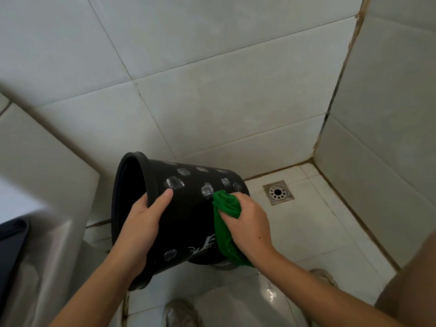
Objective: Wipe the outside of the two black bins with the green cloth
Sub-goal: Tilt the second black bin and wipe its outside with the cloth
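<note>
A black bin (pixel 188 215) with pale patches and a white pattern on its wall is held tipped on its side above the floor, its open mouth facing left. My left hand (pixel 141 223) grips the rim, thumb on the outer wall and fingers hidden inside. My right hand (pixel 245 220) holds a bunched green cloth (pixel 226 206) and presses it against the bin's outer wall near the base. Part of the cloth hangs down under my wrist. A second bin is not in view.
A square metal floor drain (pixel 278 191) lies in the tiled corner to the right. A white toilet (pixel 42 251) with a dark seat stands at the left. My shoes (pixel 180 313) are on the wet floor tiles below the bin. Tiled walls close in behind and right.
</note>
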Demonstrator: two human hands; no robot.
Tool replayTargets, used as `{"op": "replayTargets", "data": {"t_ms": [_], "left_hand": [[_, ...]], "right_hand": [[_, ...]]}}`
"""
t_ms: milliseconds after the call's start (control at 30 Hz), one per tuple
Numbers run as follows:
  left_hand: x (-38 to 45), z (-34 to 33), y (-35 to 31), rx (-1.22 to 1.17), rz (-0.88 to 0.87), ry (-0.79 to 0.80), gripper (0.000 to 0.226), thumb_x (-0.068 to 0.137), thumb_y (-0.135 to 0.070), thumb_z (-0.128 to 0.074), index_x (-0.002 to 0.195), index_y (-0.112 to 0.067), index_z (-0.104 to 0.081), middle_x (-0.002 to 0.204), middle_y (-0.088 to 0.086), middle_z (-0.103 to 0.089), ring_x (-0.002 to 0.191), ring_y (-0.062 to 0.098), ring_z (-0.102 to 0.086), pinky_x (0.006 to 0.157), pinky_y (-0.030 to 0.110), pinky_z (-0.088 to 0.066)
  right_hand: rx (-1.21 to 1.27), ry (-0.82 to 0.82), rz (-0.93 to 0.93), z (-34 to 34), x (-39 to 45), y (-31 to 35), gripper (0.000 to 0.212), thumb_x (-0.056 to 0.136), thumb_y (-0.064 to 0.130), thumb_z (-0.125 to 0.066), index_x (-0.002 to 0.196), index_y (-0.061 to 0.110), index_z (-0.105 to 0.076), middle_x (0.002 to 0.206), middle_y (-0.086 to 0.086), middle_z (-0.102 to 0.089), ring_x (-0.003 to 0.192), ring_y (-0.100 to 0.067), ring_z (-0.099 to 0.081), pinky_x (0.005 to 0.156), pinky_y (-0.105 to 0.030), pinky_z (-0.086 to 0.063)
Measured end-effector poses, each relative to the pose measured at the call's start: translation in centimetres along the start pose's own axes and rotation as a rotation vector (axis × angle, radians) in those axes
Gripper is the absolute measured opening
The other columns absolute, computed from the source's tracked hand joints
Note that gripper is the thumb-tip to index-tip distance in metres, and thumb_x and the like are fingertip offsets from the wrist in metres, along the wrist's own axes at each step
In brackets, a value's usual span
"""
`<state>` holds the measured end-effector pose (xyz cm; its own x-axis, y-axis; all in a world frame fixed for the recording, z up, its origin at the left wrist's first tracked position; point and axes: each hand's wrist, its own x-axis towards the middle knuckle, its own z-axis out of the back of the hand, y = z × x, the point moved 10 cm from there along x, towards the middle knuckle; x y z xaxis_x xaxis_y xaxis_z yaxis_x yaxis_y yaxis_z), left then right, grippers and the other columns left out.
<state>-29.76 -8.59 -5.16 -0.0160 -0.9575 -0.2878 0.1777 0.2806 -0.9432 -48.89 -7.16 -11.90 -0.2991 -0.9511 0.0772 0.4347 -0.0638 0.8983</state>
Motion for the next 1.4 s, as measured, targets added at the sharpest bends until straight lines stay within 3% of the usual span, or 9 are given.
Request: {"op": "replayTargets", "data": {"t_ms": [167, 500, 633, 800, 933, 1067, 1133, 1233, 1400], "left_hand": [[0.4, -0.7, -1.0, 0.013, -0.083, 0.014, 0.018, 0.098, -0.036, -0.048, 0.103, -0.038, -0.065, 0.093, -0.016, -0.075, 0.082, 0.003, -0.072, 0.065, 0.021, -0.053], [-0.1, -1.2, -0.2, -0.103, -0.022, 0.081, 0.024, 0.099, -0.025, -0.047, 0.111, -0.026, -0.068, 0.103, 0.0, -0.076, 0.094, 0.017, -0.073, 0.079, 0.034, -0.054], [0.2, -0.7, -0.1, -0.116, -0.008, 0.06, 0.024, 0.098, -0.031, -0.048, 0.112, -0.031, -0.068, 0.108, -0.004, -0.075, 0.103, 0.02, -0.07, 0.092, 0.043, -0.052], [0.3, -1.7, -0.2, -0.087, -0.016, 0.075, 0.026, 0.098, -0.031, -0.048, 0.116, -0.029, -0.067, 0.109, -0.004, -0.074, 0.102, 0.016, -0.07, 0.094, 0.042, -0.053], [0.7, -2.1, -0.2, -0.059, -0.025, 0.081, 0.025, 0.099, -0.03, -0.048, 0.114, -0.028, -0.068, 0.107, -0.003, -0.075, 0.1, 0.016, -0.071, 0.088, 0.038, -0.054], [0.6, -2.2, -0.1, -0.051, -0.027, 0.095, 0.026, 0.099, -0.029, -0.048, 0.114, -0.026, -0.068, 0.105, -0.003, -0.075, 0.097, 0.016, -0.072, 0.082, 0.034, -0.054], [0.5, -2.2, 0.1, -0.033, -0.029, 0.101, 0.026, 0.099, -0.029, -0.048, 0.116, -0.027, -0.068, 0.107, -0.002, -0.075, 0.1, 0.018, -0.071, 0.085, 0.037, -0.054], [0.4, -2.4, 0.3, -0.021, -0.027, 0.102, 0.027, 0.099, -0.031, -0.048, 0.118, -0.029, -0.067, 0.111, -0.002, -0.074, 0.105, 0.02, -0.069, 0.093, 0.043, -0.053], [0.7, -2.2, 0.1, -0.031, -0.02, 0.113, 0.028, 0.098, -0.03, -0.048, 0.117, -0.027, -0.067, 0.108, -0.003, -0.075, 0.1, 0.017, -0.071, 0.084, 0.036, -0.054]], "right_hand": [[0.021, -0.067, -0.007, 0.7, 0.3, -0.3, 0.011, 0.086, 0.028, -0.069, 0.096, 0.023, -0.066, 0.087, 0.01, -0.062, 0.079, -0.004, -0.058, 0.066, -0.026, -0.051], [0.028, -0.019, 0.369, -1.6, -2.2, 4.4, 0.024, 0.086, 0.029, -0.062, 0.105, 0.015, -0.067, 0.093, 0.007, -0.064, 0.08, -0.002, -0.058, 0.067, -0.008, -0.047], [-0.037, -0.144, 0.063, 0.1, -0.3, -2.2, 0.021, 0.087, 0.018, -0.069, 0.107, 0.014, -0.066, 0.094, 0.005, -0.063, 0.079, -0.007, -0.059, 0.064, -0.012, -0.044], [-0.046, -0.199, -0.189, 1.3, 0.9, -6.6, 0.008, 0.091, 0.023, -0.064, 0.093, 0.015, -0.064, 0.084, 0.002, -0.063, 0.073, -0.016, -0.06, 0.055, -0.02, -0.04], [0.008, -0.133, -0.136, 1.0, 1.4, -5.4, 0.009, 0.089, 0.023, -0.065, 0.084, 0.016, -0.066, 0.08, 0.001, -0.064, 0.074, -0.016, -0.062, 0.064, -0.034, -0.051], [-0.068, 0.003, 0.039, 0.2, 1.6, -2.5, 0.007, 0.087, 0.02, -0.067, 0.091, 0.014, -0.069, 0.087, 0.005, -0.063, 0.078, -0.011, -0.058, 0.065, -0.027, -0.046], [-0.103, 0.005, -0.061, 0.8, 2.4, -4.3, 0.005, 0.089, 0.021, -0.065, 0.084, 0.02, -0.067, 0.082, 0.005, -0.062, 0.077, -0.014, -0.06, 0.064, -0.029, -0.047], [-0.091, -0.014, -0.239, 1.8, 3.1, -7.3, 0.026, 0.091, 0.023, -0.062, 0.068, 0.032, -0.054, 0.072, 0.006, -0.062, 0.073, -0.018, -0.063, 0.067, -0.036, -0.054], [0.127, 0.018, -0.127, 0.4, 2.7, -5.3, 0.007, 0.088, 0.023, -0.067, 0.082, 0.023, -0.065, 0.08, 0.006, -0.065, 0.077, -0.011, -0.062, 0.07, -0.034, -0.054]]}}
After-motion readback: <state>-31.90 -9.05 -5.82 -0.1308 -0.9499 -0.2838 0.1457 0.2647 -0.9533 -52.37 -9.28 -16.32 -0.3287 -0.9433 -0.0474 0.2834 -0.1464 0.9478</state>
